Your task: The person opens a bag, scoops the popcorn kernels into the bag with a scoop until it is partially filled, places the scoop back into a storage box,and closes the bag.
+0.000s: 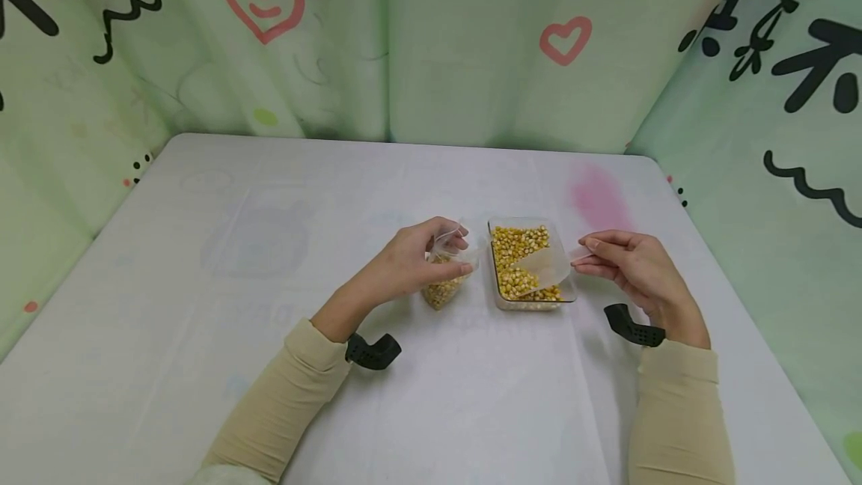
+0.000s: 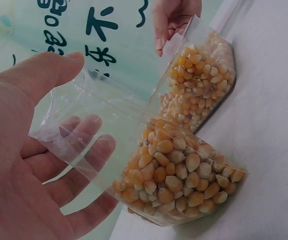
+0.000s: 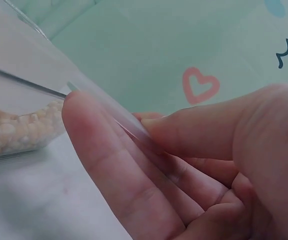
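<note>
In the head view my left hand (image 1: pixel 416 254) curls round the upper part of a clear plastic bag (image 1: pixel 441 293) with corn kernels in its bottom. The left wrist view shows the thumb at the bag's mouth and the other fingers behind the film; the kernels (image 2: pixel 174 175) fill the lower part. Just right of the bag stands a clear rectangular container (image 1: pixel 532 306) of yellow corn kernels. My right hand (image 1: pixel 633 264) pinches the handle of a whitish, translucent scoop (image 1: pixel 548 268). Its wide blade lies over the kernels inside the container, and the thumb and fingers grip the handle (image 3: pixel 121 117) in the right wrist view.
A white cloth covers the table (image 1: pixel 202 365), with a pink patch (image 1: pixel 599 193) behind the right hand. Green curtains (image 1: pixel 465 43) with hearts and black characters stand round the back and sides. Each wrist wears a black band (image 1: pixel 373 352).
</note>
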